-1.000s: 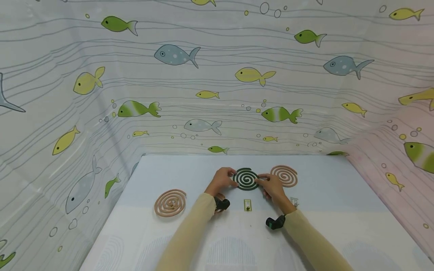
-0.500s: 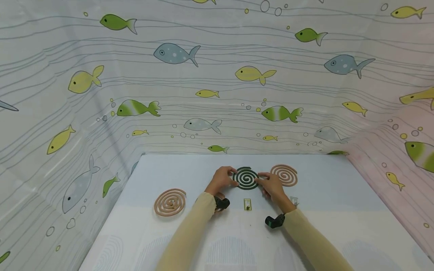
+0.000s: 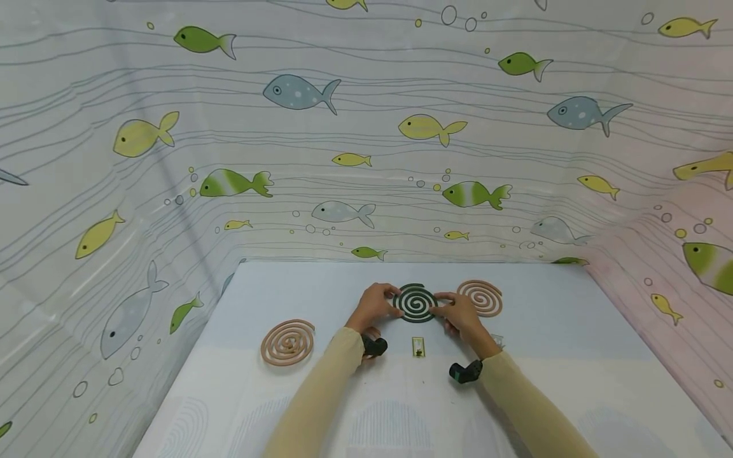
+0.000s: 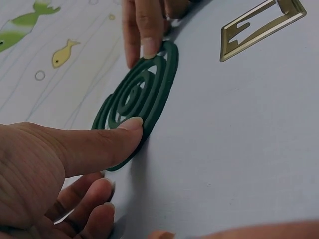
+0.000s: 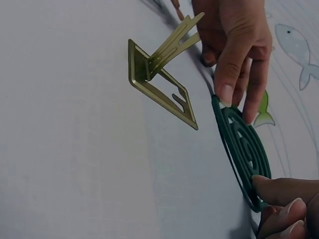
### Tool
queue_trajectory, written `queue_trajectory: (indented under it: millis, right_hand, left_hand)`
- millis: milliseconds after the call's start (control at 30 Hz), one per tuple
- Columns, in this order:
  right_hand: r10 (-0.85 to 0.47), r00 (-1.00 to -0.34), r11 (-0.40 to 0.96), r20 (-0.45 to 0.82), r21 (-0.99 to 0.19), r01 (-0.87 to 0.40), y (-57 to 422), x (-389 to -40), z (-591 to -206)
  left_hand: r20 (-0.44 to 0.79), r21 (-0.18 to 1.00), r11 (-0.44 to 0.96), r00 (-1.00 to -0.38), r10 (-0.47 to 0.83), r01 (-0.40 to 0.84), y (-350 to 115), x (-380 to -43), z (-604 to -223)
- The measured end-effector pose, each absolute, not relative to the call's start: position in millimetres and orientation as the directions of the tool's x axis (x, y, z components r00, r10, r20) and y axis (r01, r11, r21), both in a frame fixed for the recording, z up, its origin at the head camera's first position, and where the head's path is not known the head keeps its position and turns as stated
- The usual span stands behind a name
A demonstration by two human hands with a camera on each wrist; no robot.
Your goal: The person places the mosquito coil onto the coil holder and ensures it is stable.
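A dark green mosquito coil [image 3: 415, 303] lies between my two hands near the back of the table. My left hand [image 3: 375, 306] pinches its left edge, with the thumb [image 4: 107, 149] on the top face. On the opposite edge, my right hand [image 3: 460, 315] pinches the coil with thumb and fingers. In the right wrist view the green coil [image 5: 244, 149] has a lower strand slightly apart from the rest along one side. A brass-coloured metal coil stand [image 5: 164, 84] with raised prongs sits on the table in front of the coil.
One brown mosquito coil [image 3: 287, 343] lies at the left of the white table [image 3: 538, 381]. Another brown coil [image 3: 480, 298] lies behind my right hand. A small silvery piece [image 3: 498, 340] is partly hidden by my right wrist. Fish-patterned sheeting [image 3: 343, 184] encloses the table.
Both hands keep their hold on the green coil in almost the same place. Only the head view shifts slightly.
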State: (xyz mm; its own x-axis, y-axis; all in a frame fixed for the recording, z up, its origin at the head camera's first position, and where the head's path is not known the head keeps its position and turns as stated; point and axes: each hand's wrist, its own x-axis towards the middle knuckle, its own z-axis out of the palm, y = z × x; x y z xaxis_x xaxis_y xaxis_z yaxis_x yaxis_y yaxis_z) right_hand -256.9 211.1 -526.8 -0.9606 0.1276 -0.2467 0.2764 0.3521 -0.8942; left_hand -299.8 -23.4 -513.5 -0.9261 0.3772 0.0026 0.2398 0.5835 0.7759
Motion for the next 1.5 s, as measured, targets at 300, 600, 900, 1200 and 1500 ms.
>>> queue_trajectory:
  millis: [300,600,900,1200,1500]
  right_hand:
    - [0.076,-0.969,0.285,-0.235,-0.926,0.247,213.0,-257.1,-529.0]
    - [0.019,-0.982,0.175,-0.187,-0.967,0.187,211.6,-256.0,-536.1]
    - [0.02,-0.981,0.077,-0.194,-0.978,0.195,210.2,-255.4,-532.7]
    - [0.049,-0.975,0.058,-0.216,-0.974,0.219,208.9,-251.1,-529.6]
    - [0.013,-0.98,0.051,-0.2,-0.978,0.201,214.0,-249.2,-532.2]
  left_hand:
    - [-0.003,0.782,0.582,-0.932,0.362,0.224,-25.9,-299.6,-513.2]
    - [-0.042,0.811,0.56,-0.937,0.348,0.172,-26.5,-302.4,-514.6]
    - [-0.106,0.911,0.41,-0.935,0.339,0.045,-30.4,-302.3,-513.0]
    - [-0.127,0.945,0.327,-0.922,0.367,-0.001,-34.7,-300.3,-511.4]
    - [-0.112,0.966,0.258,-0.913,0.392,-0.008,-38.3,-294.1,-507.9]
